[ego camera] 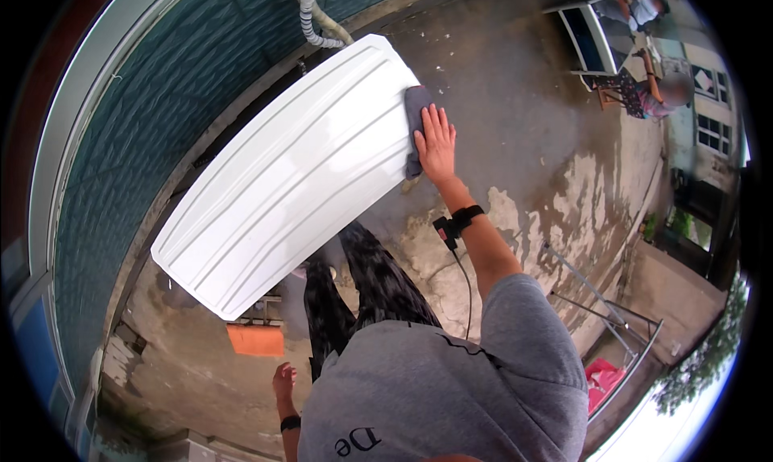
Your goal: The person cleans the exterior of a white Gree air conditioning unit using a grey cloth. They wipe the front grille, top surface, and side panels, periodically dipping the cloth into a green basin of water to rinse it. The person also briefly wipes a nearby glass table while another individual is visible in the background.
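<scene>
A large glossy white ribbed panel (302, 166) lies before me at a slant, its near long edge by my legs. My right hand (438, 145) presses a folded dark grey cloth (415, 109) against the panel's right end, with the fingers stretched out over the cloth. A black strap with a small cabled device sits on that wrist. Low at my left side hangs my left hand (284, 378), its fingers loosely bent and nothing visible in it. It is apart from the panel. What supports the panel is mostly hidden beneath it.
An orange-topped stool (256, 340) stands near the panel's left end. A teal tiled wall (151, 136) with a wrapped pipe (311, 15) runs behind the panel. Wet patches cover the concrete floor (501, 100). Two people are by a white, dark-centred unit (589, 39); a metal frame (640, 341) stands right.
</scene>
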`<control>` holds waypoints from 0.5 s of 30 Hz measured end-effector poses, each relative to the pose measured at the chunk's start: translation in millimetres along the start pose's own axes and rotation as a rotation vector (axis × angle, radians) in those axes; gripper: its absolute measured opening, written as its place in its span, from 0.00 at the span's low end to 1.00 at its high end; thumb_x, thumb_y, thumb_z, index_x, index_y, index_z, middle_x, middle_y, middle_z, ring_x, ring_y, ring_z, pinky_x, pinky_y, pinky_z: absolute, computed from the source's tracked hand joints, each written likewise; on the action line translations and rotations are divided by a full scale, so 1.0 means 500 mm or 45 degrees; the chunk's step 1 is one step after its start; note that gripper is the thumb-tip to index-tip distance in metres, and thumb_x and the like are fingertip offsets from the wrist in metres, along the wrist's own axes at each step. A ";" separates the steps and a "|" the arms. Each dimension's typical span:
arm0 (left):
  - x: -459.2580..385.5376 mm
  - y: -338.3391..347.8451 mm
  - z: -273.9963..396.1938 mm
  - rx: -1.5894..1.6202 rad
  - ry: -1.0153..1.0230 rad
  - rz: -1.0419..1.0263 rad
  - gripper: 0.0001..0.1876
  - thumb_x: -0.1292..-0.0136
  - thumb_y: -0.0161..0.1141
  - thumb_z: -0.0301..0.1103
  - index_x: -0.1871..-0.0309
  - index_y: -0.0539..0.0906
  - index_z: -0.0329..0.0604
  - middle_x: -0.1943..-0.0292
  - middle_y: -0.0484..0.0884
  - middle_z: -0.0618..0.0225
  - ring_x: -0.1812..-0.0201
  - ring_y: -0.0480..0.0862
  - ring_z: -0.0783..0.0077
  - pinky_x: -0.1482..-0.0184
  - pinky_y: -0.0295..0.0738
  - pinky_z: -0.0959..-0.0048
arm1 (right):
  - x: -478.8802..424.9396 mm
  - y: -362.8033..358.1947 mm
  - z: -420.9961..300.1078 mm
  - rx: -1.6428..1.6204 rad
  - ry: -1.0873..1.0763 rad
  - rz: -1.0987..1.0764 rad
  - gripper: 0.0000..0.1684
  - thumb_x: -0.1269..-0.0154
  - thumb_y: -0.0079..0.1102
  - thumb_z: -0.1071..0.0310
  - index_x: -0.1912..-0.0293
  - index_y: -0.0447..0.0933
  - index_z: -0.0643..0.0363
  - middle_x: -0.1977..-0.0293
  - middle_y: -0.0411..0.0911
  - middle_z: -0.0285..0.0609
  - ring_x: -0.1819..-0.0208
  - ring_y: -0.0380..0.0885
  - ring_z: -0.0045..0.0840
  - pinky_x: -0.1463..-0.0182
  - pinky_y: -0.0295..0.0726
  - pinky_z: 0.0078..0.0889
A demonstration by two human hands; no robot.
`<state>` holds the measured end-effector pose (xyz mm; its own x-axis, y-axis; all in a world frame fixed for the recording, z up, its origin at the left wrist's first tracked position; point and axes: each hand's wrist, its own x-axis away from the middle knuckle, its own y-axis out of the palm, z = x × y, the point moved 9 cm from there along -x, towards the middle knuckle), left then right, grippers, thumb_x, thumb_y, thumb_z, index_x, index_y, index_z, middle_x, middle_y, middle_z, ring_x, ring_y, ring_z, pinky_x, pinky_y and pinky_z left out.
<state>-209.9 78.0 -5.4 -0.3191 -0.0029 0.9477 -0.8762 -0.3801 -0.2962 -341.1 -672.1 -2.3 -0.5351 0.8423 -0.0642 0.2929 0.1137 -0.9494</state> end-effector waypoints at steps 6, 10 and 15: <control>-0.011 -0.003 0.043 -0.020 0.030 0.016 0.15 0.37 0.49 0.33 0.48 0.75 0.45 0.63 0.82 0.69 0.63 0.83 0.74 0.70 0.74 0.77 | -0.052 0.038 -0.204 -0.049 -0.218 -0.027 0.30 0.34 0.44 0.58 0.36 0.58 0.60 0.33 0.52 0.48 0.31 0.45 0.44 0.32 0.43 0.56; -0.010 -0.018 0.049 -0.001 0.058 0.071 0.15 0.37 0.49 0.34 0.49 0.76 0.44 0.65 0.83 0.69 0.64 0.83 0.75 0.71 0.73 0.77 | -0.015 0.062 -0.298 -0.086 -0.675 -0.277 0.30 0.36 0.49 0.54 0.36 0.61 0.50 0.33 0.54 0.38 0.30 0.48 0.35 0.32 0.45 0.50; -0.002 -0.038 0.021 -0.004 0.072 0.118 0.15 0.38 0.50 0.34 0.50 0.77 0.43 0.66 0.83 0.68 0.65 0.83 0.75 0.70 0.75 0.77 | -0.156 0.050 -0.178 0.012 -0.186 0.109 0.30 0.34 0.45 0.51 0.36 0.61 0.52 0.33 0.53 0.42 0.31 0.47 0.42 0.34 0.46 0.56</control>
<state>-189.2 75.6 0.4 -0.4183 0.0145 0.9082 -0.8432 -0.3778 -0.3824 -221.6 -688.0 6.2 -0.6185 0.7629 -0.1885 0.3354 0.0393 -0.9413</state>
